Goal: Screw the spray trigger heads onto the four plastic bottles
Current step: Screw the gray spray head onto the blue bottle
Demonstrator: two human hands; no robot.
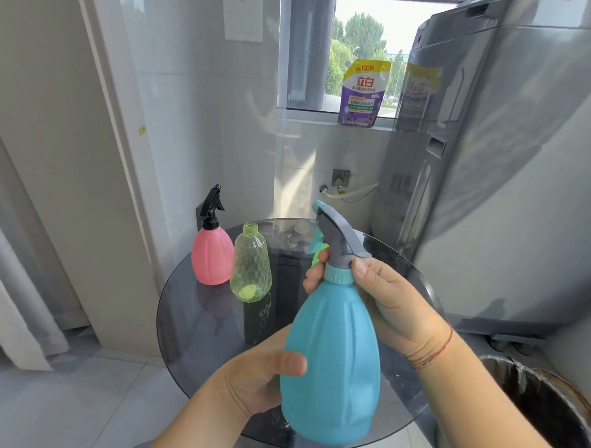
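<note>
I hold a blue bottle (332,354) up over the round glass table (195,321). My left hand (260,378) grips its lower body. My right hand (382,295) is closed around the teal collar of the grey spray trigger head (337,236) sitting on the bottle's neck. A pink bottle (211,257) with a black trigger head (212,203) on it stands at the table's back left. Beside it stands a clear green bottle (251,266) with an open neck. A green object (318,255) is mostly hidden behind the blue bottle's head.
A tall grey appliance (493,164) stands to the right of the table. A dark bin (543,404) sits low at the right. A detergent pouch (362,93) leans on the window sill behind. White door and wall panels close the left side.
</note>
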